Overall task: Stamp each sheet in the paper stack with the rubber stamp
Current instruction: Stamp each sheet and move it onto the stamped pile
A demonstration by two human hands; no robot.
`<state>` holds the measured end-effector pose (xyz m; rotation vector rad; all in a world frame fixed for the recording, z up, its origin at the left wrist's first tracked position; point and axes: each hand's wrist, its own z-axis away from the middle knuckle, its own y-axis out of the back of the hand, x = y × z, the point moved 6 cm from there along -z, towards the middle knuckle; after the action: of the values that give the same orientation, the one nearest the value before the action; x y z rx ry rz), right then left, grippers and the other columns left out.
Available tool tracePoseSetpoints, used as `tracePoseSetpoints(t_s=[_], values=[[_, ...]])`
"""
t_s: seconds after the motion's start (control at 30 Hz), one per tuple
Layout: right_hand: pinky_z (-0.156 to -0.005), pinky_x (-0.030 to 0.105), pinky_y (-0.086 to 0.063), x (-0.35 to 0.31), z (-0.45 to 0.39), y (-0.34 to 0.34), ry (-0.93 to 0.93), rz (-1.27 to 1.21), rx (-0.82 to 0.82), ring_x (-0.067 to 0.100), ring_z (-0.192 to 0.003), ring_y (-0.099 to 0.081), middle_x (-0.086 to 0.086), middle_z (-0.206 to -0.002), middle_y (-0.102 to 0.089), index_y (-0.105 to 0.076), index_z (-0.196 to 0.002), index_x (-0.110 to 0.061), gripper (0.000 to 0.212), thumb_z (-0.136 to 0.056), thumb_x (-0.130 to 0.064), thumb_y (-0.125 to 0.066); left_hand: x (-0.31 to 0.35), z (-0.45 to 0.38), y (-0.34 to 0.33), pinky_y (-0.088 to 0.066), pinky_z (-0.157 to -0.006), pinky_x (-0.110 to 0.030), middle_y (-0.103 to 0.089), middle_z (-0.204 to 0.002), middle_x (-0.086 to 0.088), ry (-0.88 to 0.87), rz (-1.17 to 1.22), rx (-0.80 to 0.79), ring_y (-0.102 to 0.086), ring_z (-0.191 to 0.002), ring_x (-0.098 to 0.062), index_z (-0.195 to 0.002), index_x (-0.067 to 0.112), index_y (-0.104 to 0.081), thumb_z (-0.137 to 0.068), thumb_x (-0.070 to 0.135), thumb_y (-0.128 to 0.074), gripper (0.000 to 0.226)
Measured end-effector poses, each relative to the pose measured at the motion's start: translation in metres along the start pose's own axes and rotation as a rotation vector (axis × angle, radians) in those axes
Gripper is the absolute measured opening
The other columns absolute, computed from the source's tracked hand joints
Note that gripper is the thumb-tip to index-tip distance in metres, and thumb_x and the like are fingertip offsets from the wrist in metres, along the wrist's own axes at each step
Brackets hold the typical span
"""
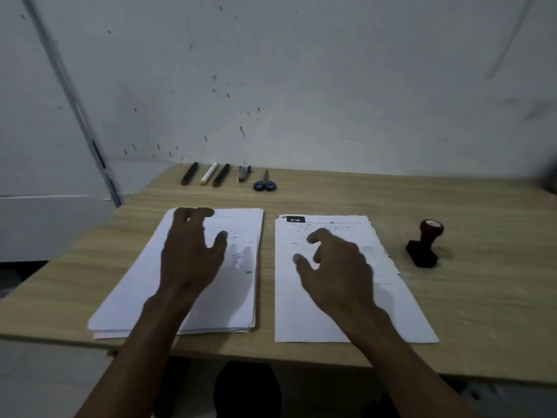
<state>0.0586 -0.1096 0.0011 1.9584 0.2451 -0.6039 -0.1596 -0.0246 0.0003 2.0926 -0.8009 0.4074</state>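
My left hand [193, 254] hovers spread over the paper stack [241, 297], my right hand [337, 267] loosely curled, empty, above a single sheet [401, 312]; the stamp [425, 244] stands untouched on the desk [482, 297], within reach.

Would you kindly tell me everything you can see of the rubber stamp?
The rubber stamp has a dark red, rounded handle with a paler top and a black, blocky base. It stands a little tilted, base down, on the wooden table, to the right of the single sheet and apart from it. Neither hand touches it. Its stamping face is hidden.
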Motion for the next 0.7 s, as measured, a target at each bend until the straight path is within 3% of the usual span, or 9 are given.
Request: tracePoseSetpoints(t_s=[0.17,0.33,0.43,0.53,0.7], values=[[-0.074,0.038,-0.05,0.061,-0.016,0.044,-0.12,0.142,0.266,0.028,-0.103,-0.06,0.005,-0.115,-0.059,-0.046,-0.129,-0.02,0.049,-0.086,-0.03,-0.067,0.055,0.013,-0.042,-0.056,-0.067,-0.038,-0.054,-0.119,-0.001,-0.171,0.165,-0.12,-0.063,-0.087,-0.012,-0.115,0.018,-0.062,-0.082,0.018,-0.072,0.035],[-0.07,0.039,-0.038,0.123,-0.032,0.079,-0.282,0.175,0.343,0.033,-0.114,-0.049,0.011,-0.124,-0.046,-0.04,-0.132,-0.018,0.062,-0.078,-0.02,-0.073,0.095,0.024,-0.078,-0.055,-0.063,-0.037,-0.054,-0.111,0.008,-0.269,0.24,-0.177,-0.06,-0.08,-0.005,-0.107,0.02,-0.064,-0.081,0.017,-0.072,0.027],[-0.071,0.041,-0.037,0.151,-0.043,0.09,-0.334,0.194,0.309,0.035,-0.115,-0.045,0.013,-0.127,-0.041,-0.039,-0.133,-0.019,0.065,-0.078,-0.024,-0.073,0.11,0.028,-0.097,-0.055,-0.065,-0.036,-0.055,-0.112,0.007,-0.29,0.265,-0.221,-0.06,-0.081,-0.005,-0.106,0.02,-0.064,-0.081,0.018,-0.072,0.026],[-0.083,0.046,-0.042,0.167,-0.054,0.09,-0.369,0.194,0.188,0.036,-0.12,-0.043,0.013,-0.13,-0.041,-0.037,-0.136,-0.025,0.067,-0.081,-0.037,-0.073,0.115,0.031,-0.11,-0.054,-0.068,-0.036,-0.055,-0.112,0.007,-0.27,0.268,-0.262,-0.061,-0.085,-0.007,-0.105,0.02,-0.065,-0.082,0.021,-0.071,0.023],[-0.087,0.042,-0.044,0.176,-0.067,0.085,-0.35,0.186,0.077,0.033,-0.116,-0.052,0.009,-0.123,-0.054,-0.048,-0.128,-0.026,0.057,-0.081,-0.05,-0.07,0.116,0.031,-0.126,-0.052,-0.076,-0.038,-0.056,-0.106,0.008,-0.248,0.252,-0.318,-0.06,-0.093,-0.013,-0.102,0.019,-0.065,-0.082,0.027,-0.067,0.022]])
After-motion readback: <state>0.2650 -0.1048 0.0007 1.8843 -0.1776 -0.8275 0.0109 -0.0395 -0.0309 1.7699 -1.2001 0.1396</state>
